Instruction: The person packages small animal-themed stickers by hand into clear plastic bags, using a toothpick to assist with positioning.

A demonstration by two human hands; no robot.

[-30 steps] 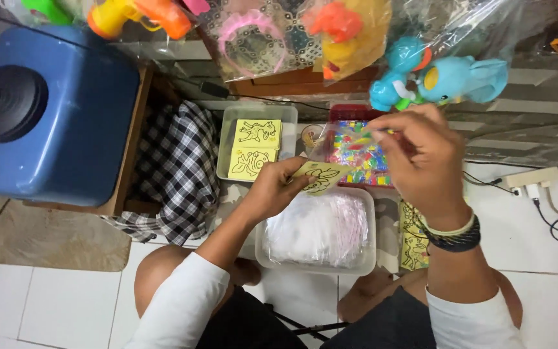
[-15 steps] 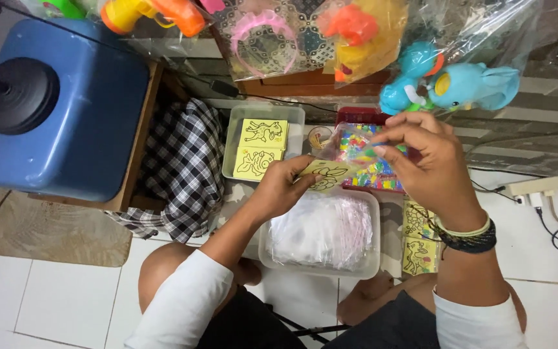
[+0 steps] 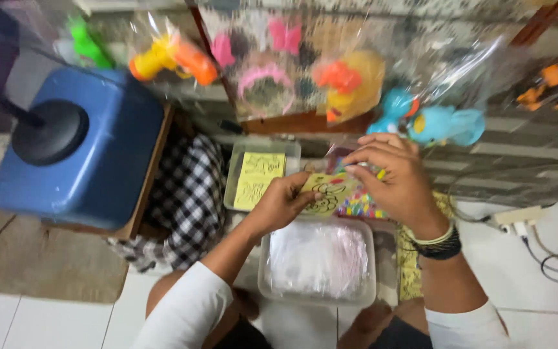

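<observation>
My left hand [image 3: 283,202] grips a small yellow card with black line drawings [image 3: 326,192] by its left edge. My right hand [image 3: 395,179] hovers over the card's right side, fingers pinched at its top edge; whether a small thing sits between them is unclear. Under the right hand lies a container of many-coloured small pieces [image 3: 359,205]. A clear tub of folded clear plastic bags [image 3: 318,260] sits just below both hands. Another clear tray holding yellow cards [image 3: 259,177] stands left of the held card.
A blue water container with a black cap [image 3: 79,150] rests on a wooden stand at the left. A black-and-white checked cloth [image 3: 185,203] lies beside it. Bagged plastic toys [image 3: 338,79] hang above. A power strip and cable [image 3: 537,226] lie on the tiled floor at right.
The view has shifted down a little, so everything sits lower in the frame. Both hands stay together on the yellow card; the right hand has closed in over it.
</observation>
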